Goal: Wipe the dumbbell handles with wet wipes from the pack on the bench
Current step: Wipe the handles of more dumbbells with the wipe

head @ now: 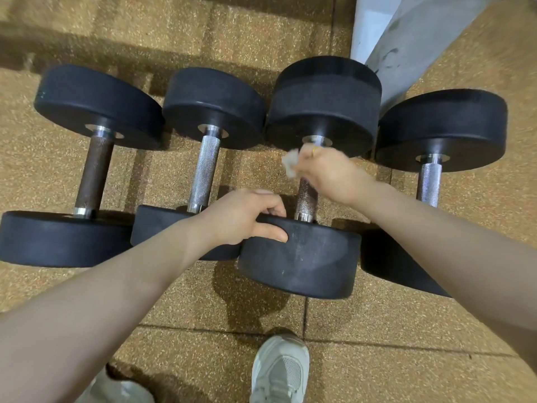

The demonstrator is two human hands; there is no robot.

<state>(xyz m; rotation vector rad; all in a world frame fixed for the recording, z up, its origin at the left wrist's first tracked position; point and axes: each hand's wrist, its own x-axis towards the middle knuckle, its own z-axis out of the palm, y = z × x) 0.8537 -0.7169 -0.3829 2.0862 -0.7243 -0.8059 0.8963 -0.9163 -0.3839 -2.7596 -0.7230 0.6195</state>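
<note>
Several black dumbbells lie side by side on the floor. My right hand [325,170] holds a crumpled white wet wipe [290,162] around the upper part of the third dumbbell's metal handle [306,199], close to its far weight [325,103]. My left hand [247,216] grips the rim of that dumbbell's near weight [302,260], thumb on its outer side and fingers over the top edge. Further left are a dumbbell with a brown rusty handle [94,173] and one with a silver knurled handle [205,170]. The rightmost dumbbell's handle [428,181] is partly behind my right forearm.
The floor is tan speckled rubber tiles [377,330]. A grey concrete or metal post [406,39] stands behind the dumbbells at the upper right. My light grey shoes [280,370] are at the bottom edge. The wipes pack and bench are out of view.
</note>
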